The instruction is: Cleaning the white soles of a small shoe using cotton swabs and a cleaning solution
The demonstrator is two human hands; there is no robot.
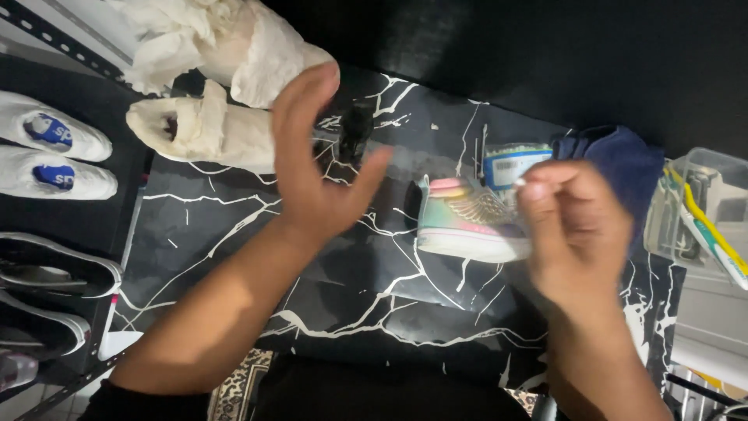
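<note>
Head view looks down on a black marble-patterned table veined with white. At its right edge stands a clear plastic container with rounded corners; toothbrushes with yellow and teal handles lie across it, the rest of its contents too dim to tell. The left hand hovers open, fingers spread and raised, gripping nothing, just in front of a small dark bottle standing on the table. The right hand is loosely curled, fingertips pinched together; what they pinch is too blurred to tell. Just beside it lies a small child's sneaker, pastel rainbow with a shiny wing pattern and a white sole. Behind that sit a round tub and a soft navy cloth. Crumpled white paper is heaped at the far left above a cream-coloured shoe.
</note>
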